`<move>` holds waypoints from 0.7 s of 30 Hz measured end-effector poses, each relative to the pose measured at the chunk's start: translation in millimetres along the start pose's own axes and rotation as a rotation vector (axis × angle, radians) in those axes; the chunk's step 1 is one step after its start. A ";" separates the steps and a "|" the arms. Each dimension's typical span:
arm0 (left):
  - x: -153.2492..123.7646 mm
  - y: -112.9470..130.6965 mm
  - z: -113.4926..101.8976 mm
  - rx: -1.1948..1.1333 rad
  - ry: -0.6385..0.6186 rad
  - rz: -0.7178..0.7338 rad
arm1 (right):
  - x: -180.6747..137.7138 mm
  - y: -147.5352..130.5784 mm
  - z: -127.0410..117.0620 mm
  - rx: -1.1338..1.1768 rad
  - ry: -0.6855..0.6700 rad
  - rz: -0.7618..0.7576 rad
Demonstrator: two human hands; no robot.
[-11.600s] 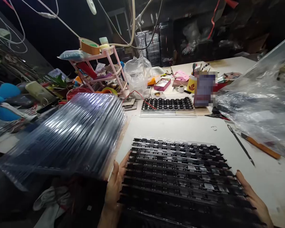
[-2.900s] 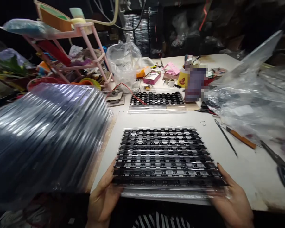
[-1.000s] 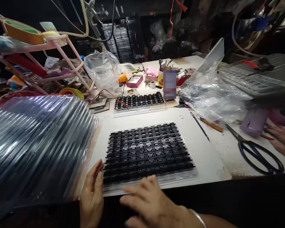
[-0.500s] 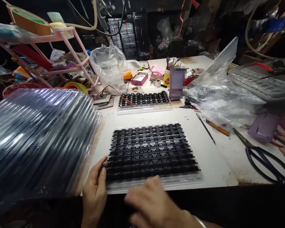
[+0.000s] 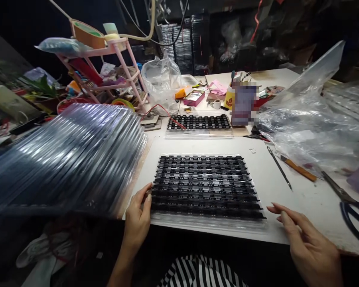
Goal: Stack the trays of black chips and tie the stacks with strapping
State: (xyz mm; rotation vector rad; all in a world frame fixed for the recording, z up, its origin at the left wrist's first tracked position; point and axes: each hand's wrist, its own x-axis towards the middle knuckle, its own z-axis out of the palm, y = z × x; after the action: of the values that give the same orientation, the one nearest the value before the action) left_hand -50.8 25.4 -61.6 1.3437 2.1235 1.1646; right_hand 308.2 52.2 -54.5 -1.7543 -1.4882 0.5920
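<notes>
A clear plastic tray point(image 5: 209, 223) lies flat on the white work surface, filled with rows of small black parts point(image 5: 202, 185) bearing silvery pins. My left hand point(image 5: 139, 213) grips the tray's left edge between thumb and fingers; some fingertips are hidden at the edge. Just off the tray's right front corner, my right hand point(image 5: 308, 233) has its fingers stretched out and holds nothing. Behind lies a second clear tray point(image 5: 199, 134) of similar black parts, with a thin red strip across it.
To the left is a tall pile of ridged clear trays point(image 5: 77, 159). On the right lie scissors point(image 5: 344, 195), an orange-handled tool point(image 5: 299, 168), a thin black pointed tool point(image 5: 279, 167) and crumpled plastic bags point(image 5: 311, 131). A pink rack point(image 5: 122, 59) stands behind the pile.
My right hand has moved from in front of the tray out to its right side. My left hand stays on the left edge. The view has turned left, so things appear shifted right.
</notes>
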 end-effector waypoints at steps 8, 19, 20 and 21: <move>3.1 3.7 -5.2 -0.023 -0.010 -0.028 | 10.7 -16.5 11.5 0.013 0.037 -0.222; 10.7 -8.5 1.3 0.012 0.015 0.005 | 13.0 -10.3 9.6 0.092 -0.056 -0.184; 11.9 -9.5 2.2 0.015 0.016 0.004 | 13.1 -10.6 11.2 0.087 -0.063 -0.189; 12.6 -9.9 2.7 0.020 0.015 0.001 | 13.3 -11.1 12.6 0.082 -0.069 -0.195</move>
State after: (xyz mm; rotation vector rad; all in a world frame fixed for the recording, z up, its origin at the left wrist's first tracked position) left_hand -60.6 35.6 -69.6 1.3489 2.1513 1.1604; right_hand 294.7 68.7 -52.0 -1.5194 -1.6365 0.6080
